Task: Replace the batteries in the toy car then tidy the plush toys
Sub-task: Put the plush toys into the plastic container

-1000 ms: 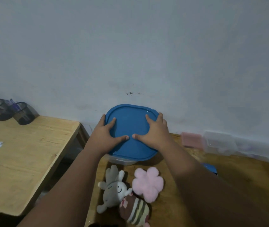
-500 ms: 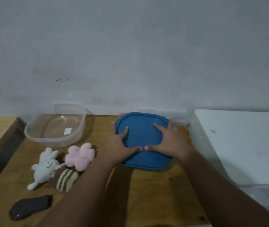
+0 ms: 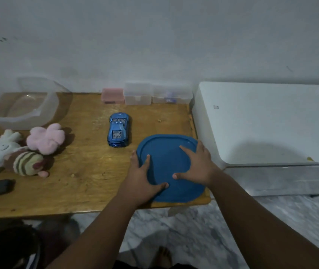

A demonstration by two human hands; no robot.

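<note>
Lid (image 3: 166,152) moved nearer, left hand (image 3: 142,178), right hand (image 3: 200,166) flat on it, glossy blue toy car (image 3: 118,133) upright

**Wall** (image 3: 154,35): plain, matt, pale grey-white, running the full width on the far side. There are small dark marks (image 3: 3,39) at far left and a faint scratch (image 3: 289,68) at far right.

**Table** (image 3: 80,171): wooden, honey-coloured and varnished, with its far edge against the wall. The top is scuffed towards the middle and the near right corner is rounded.

**White unit** (image 3: 271,123): stands just beside the table's right end. It is box-shaped with a flat white top, which bears a small emblem (image 3: 216,107) at far left. Its near face is grey and metallic.

**Floor** (image 3: 203,230): pale grey marbled stone, seen near and to the right.

**Light**: dim, cool and even. A soft round shadow lies on the unit's top.
</note>
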